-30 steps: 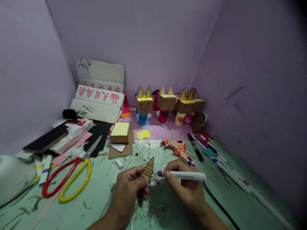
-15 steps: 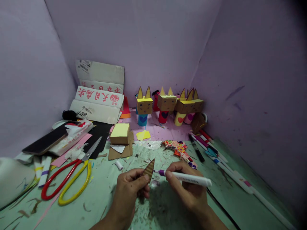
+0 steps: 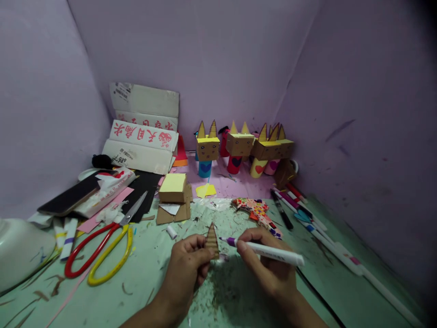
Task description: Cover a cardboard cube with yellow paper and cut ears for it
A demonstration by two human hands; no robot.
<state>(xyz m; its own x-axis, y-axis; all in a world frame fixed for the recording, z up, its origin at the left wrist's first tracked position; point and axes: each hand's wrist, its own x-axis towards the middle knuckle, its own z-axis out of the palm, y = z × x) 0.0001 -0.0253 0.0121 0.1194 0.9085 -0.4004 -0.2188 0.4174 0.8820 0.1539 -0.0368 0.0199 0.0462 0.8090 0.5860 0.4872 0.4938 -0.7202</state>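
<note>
Between thumb and fingers, my left hand [image 3: 189,269] pinches a small pointed piece of corrugated cardboard [image 3: 212,242], its tip upward. My right hand [image 3: 268,269] grips a white marker [image 3: 273,253] with a purple nib end, uncapped. The nib points left and sits just right of the cardboard piece, apart from it. A small white marker cap [image 3: 171,232] lies on the green table [image 3: 153,255] beyond my left hand. Farther back stands a cardboard box with a yellow top [image 3: 172,187], on a flat cardboard scrap.
Red-and-yellow-handled scissors [image 3: 97,255] lie at left near a phone [image 3: 70,193]. Box-headed cardboard figures with pointed ears [image 3: 207,150] stand at the back beside a folded white carton [image 3: 141,141]. Patterned paper scraps [image 3: 254,209] and several pens [image 3: 307,218] lie at right.
The cardboard piece has turned in my left hand, from leaning right to nearly upright. The marker nib has stayed close to it, now with a slightly wider gap. The view has shifted slightly.
</note>
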